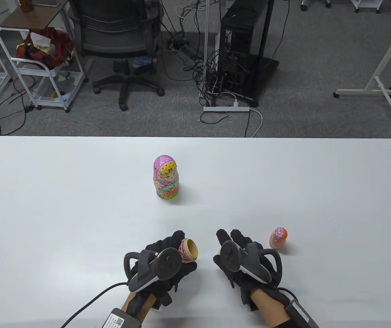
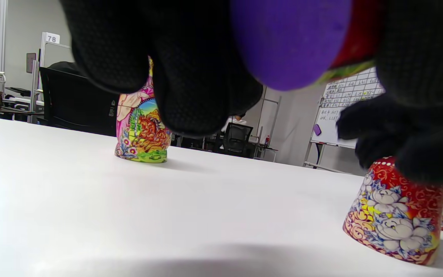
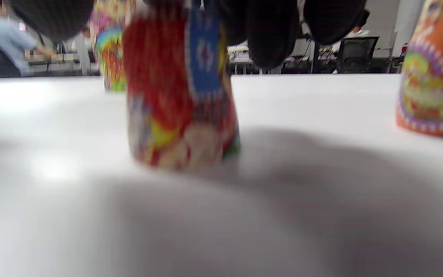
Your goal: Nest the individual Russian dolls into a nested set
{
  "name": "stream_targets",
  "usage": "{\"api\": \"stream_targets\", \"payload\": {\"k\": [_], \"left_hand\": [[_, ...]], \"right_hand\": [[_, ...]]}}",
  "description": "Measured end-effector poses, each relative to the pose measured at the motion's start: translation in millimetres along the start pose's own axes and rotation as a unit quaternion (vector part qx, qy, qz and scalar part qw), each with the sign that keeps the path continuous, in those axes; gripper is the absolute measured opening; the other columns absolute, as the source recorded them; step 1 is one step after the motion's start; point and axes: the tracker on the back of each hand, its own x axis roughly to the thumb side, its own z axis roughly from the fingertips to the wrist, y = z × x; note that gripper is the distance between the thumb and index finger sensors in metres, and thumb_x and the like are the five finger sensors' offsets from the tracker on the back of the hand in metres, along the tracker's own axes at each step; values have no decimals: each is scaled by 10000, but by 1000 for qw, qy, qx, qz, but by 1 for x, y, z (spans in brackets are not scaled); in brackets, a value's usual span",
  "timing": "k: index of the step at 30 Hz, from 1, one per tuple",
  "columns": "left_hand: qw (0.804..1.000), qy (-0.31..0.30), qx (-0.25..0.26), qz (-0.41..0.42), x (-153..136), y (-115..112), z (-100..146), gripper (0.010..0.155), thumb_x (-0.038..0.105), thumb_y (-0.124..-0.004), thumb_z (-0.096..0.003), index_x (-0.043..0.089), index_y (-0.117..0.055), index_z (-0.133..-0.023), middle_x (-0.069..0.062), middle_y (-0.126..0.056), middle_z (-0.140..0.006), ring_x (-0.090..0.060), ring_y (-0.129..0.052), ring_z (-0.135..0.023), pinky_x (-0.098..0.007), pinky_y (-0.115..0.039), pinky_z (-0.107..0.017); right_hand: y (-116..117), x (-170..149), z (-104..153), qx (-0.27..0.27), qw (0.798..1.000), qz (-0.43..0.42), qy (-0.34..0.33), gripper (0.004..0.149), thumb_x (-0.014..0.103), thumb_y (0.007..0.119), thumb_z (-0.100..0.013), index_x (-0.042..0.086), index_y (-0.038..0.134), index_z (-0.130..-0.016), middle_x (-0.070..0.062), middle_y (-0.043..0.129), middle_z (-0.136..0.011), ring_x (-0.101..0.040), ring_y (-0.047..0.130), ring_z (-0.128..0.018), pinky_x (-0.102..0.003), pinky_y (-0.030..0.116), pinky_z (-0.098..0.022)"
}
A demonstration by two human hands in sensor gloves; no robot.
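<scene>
Two hands: my left hand [image 1: 163,263] grips the doll top [image 1: 189,251], hollow facing 3 o'clock
Right hand [image 1: 241,254]: holds the red base [image 3: 181,104] upright on the surface [image 1: 79,205]

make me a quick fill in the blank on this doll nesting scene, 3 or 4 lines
1. The left hand holds a hollow doll top half whose open end shows bare ____ inside.
2. The tall pink closed doll stands ____ on the white table, touched by neither hand.
3. The small orange closed doll stands on the person's ____ side.
4. The right hand rests on the red doll bottom half, which stands on the ____.

Missing words: wood; upright; right; table
</scene>
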Motion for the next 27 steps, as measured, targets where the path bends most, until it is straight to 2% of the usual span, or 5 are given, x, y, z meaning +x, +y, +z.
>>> {"api": "stream_targets", "payload": {"k": [2, 8, 14, 19, 27], "left_hand": [[1000, 1, -2, 6, -1, -1, 0, 953, 750, -816, -315, 188, -539, -1033, -15, -878, -912, -153, -1011, -682, -474, -811, -606], [1000, -1, -6, 1, 0, -1, 0, 953, 751, -814, -314, 190, -538, -1033, -11, -878, -913, -152, -1010, -685, -473, -812, -605], [1000, 1, -9, 0, -1, -2, 0, 954, 750, -814, -315, 187, -538, -1034, -16, -877, -915, -156, -1011, -687, -476, -811, -606], [1000, 2, -13, -2, -1, -2, 0, 954, 749, -814, -315, 187, -536, -1034, -16, -878, -914, -157, -1010, -688, -475, -811, -606], [1000, 1, -17, -3, -1, -2, 0, 954, 749, -814, -315, 187, -539, -1034, -17, -879, -914, -157, -1011, -688, -476, -811, -605]], "right_hand": [[-21, -11, 1, -68, 997, -15, 25, 691, 604, 648, -467, 357, 363, -1046, -102, 452, -1138, -400, 574, -1039, -601, 530, -737], [-42, -57, 4, -120, 982, -14, 142, 687, 603, 675, -474, 393, 357, -1046, -79, 336, -1167, -406, 386, -1097, -617, 411, -780], [-23, -106, -1, -11, 963, -34, 266, 639, 585, 619, -511, 456, 284, -1039, -142, 298, -1165, -463, 472, -1054, -623, 465, -744], [-6, -118, -6, 56, 956, -70, 278, 562, 541, 622, -527, 491, 372, -1027, -180, 544, -1118, -435, 696, -966, -617, 541, -712], [-3, -120, -8, 51, 956, -91, 273, 540, 478, 656, -532, 478, 418, -1017, -132, 659, -1068, -363, 805, -894, -572, 617, -690]]}}
